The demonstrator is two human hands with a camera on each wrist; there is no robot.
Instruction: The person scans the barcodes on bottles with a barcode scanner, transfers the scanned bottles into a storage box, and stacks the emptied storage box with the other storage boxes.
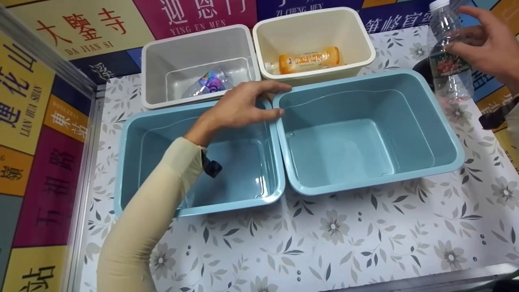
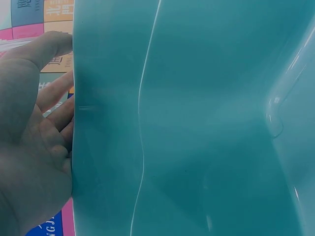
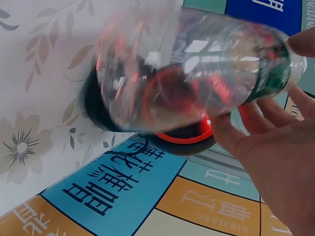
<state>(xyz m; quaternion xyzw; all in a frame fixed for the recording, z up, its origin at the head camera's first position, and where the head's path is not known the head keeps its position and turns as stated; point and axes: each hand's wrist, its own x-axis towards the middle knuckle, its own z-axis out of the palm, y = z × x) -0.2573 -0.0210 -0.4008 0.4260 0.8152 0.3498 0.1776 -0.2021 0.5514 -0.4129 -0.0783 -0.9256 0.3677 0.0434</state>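
My left hand (image 1: 243, 103) reaches over the back corner where the two blue bins meet. Its fingers lie loosely extended by the rim of the right blue bin (image 1: 373, 180); the left blue bin (image 1: 239, 205) is under the wrist. In the left wrist view, a bin edge partly hides the fingers of that hand (image 2: 34, 132). At the far right, my right hand (image 1: 486, 48) holds a clear plastic bottle (image 1: 452, 87) with a dark green label and white cap, thumb and fingers about it. The bottle (image 3: 197, 73) looks blurred in the right wrist view.
Behind the blue bins stand a grey bin (image 1: 156, 73) with a crumpled clear bottle (image 1: 211, 83) and a cream bin (image 1: 365, 48) with an orange-labelled bottle (image 1: 310, 61). A dark round object with a glowing red ring (image 3: 189, 146) sits by the flowered tabletop's (image 1: 332, 251) edge.
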